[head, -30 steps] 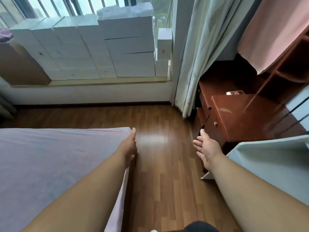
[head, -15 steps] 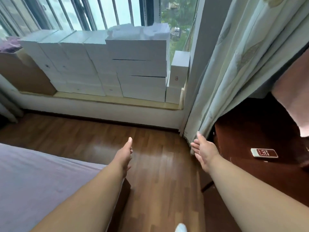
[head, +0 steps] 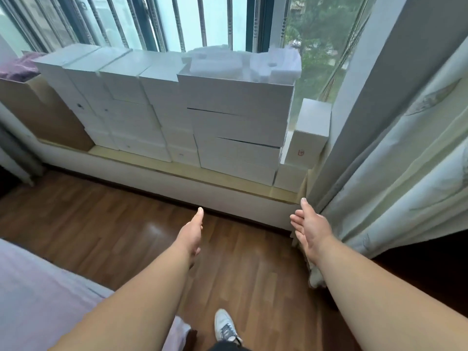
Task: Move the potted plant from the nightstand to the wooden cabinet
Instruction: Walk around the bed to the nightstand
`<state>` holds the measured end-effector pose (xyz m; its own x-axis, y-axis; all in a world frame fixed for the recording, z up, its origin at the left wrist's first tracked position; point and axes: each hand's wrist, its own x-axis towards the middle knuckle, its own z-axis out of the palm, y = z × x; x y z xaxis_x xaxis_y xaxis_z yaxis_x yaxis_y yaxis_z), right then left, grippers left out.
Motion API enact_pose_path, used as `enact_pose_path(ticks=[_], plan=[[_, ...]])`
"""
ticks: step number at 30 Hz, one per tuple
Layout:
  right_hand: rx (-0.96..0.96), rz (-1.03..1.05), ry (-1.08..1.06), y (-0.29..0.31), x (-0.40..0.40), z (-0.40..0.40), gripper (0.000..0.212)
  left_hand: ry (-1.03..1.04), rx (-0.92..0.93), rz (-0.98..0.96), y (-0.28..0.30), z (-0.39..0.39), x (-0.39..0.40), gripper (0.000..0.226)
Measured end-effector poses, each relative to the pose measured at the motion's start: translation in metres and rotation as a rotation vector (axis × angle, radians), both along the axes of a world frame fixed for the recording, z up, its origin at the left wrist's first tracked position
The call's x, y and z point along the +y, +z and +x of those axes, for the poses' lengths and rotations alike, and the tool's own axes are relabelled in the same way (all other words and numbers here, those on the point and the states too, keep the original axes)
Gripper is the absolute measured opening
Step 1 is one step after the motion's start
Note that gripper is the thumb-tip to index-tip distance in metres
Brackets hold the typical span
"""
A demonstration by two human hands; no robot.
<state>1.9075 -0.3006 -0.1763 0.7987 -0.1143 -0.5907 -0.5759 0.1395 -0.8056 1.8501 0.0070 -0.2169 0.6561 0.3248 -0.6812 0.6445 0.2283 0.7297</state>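
No potted plant, nightstand or wooden cabinet shows in this view. My left hand (head: 191,235) reaches forward over the wooden floor, fingers straight and held edge-on, holding nothing. My right hand (head: 310,229) is stretched out to its right, palm facing inward with the fingers apart and empty, just in front of the pale curtain (head: 405,173). Both bare forearms run up from the bottom of the frame.
Stacked white boxes (head: 228,122) fill the window sill (head: 177,169) ahead, with a brown cardboard box (head: 43,115) at their left. A bed with a lilac sheet (head: 38,300) lies at lower left. A white shoe (head: 225,325) stands on the floor. Dark space sits at lower right.
The view has swung up and left: the dark wooden furniture and the remote on it have left the frame, and the window and boxes now fill it. Both hands stay empty and extended.
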Motion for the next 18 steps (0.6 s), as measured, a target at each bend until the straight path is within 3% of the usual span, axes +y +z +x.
enact_pose_path(ticks=[9, 18], plan=[[-0.034, 0.011, 0.126, 0.028, 0.125, 0.156, 0.075, 0.094, -0.109, -0.056, 0.037, 0.167, 0.103, 0.094], [-0.001, -0.039, 0.485, 0.018, 0.283, 0.288, 0.07, 0.431, -0.075, -0.041, 0.024, 0.197, 0.231, 0.096]])
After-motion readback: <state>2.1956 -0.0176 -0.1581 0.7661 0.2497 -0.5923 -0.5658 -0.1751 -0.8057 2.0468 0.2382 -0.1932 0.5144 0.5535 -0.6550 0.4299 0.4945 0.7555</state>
